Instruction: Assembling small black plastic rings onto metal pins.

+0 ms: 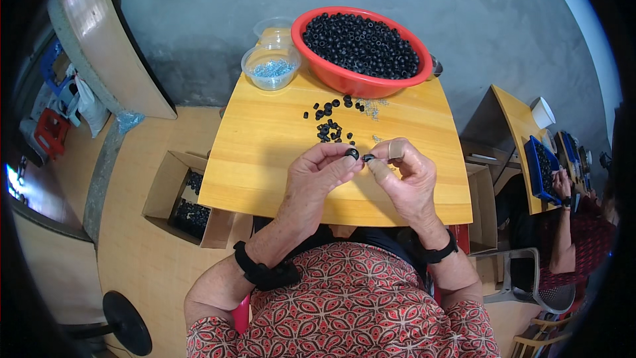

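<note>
Over the near half of the yellow table, my left hand pinches a round black plastic part between thumb and fingers. Close beside it, my right hand has its fingertips closed on a small dark piece, whose exact shape I cannot make out. A tan bandage wraps one right finger. Just beyond my hands lie loose black parts, several of them small and ring-like. Small shiny metal bits are scattered to their right.
A red basin heaped with black parts stands at the table's far side. Left of it are clear plastic tubs, one holding bluish bits. A cardboard box sits on the floor at left. At right, a co-worker's hand reaches a blue tray.
</note>
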{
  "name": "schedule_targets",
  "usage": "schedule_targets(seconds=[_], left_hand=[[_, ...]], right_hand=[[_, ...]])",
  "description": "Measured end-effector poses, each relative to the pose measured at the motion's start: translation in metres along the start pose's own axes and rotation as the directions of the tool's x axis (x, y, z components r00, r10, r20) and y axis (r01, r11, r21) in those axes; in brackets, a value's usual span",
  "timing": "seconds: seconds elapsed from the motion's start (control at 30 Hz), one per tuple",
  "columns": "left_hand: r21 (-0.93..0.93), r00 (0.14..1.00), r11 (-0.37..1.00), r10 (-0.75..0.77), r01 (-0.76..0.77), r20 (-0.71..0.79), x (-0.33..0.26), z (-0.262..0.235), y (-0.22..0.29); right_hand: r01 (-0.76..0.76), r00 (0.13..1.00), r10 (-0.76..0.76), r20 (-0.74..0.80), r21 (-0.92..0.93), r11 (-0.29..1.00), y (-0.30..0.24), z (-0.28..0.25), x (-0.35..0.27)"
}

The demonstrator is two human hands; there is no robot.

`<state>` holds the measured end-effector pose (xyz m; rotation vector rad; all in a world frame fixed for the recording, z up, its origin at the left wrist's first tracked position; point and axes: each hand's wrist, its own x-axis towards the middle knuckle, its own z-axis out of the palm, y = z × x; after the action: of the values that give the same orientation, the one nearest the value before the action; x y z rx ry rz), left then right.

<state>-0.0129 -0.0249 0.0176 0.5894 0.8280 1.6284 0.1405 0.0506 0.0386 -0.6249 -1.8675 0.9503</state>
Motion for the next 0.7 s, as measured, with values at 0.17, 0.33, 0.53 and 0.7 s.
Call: schedule_targets(seconds=[0.17,0.33,0.53,0.7], left_hand=[[0.115,0.996,0.990,0.070,-0.077,0.058,0.000,0.000,-0.006],[0.205,0.990,0.970,0.116,-0.131,0.083,0.000,0.000,-0.007],[0.198,0.992,0.974,0.092,-0.107,0.081,-0.001,0.000,-0.008],[0.204,0.991,0.972,0.105,-0.119,0.079,0.000,-0.001,-0.011]], right_hand=[[-0.035,0.999,0.035,0.012,0.014,0.999,-0.003,-0.009,0.004],[0.017,0.998,-0.013,0.058,-0.072,0.997,-0.006,-0.015,0.004],[0.097,0.991,-0.077,0.111,-0.187,0.978,-0.019,-0.015,0.005],[0.174,0.979,-0.146,0.143,-0.208,0.962,-0.018,-0.014,0.004]])
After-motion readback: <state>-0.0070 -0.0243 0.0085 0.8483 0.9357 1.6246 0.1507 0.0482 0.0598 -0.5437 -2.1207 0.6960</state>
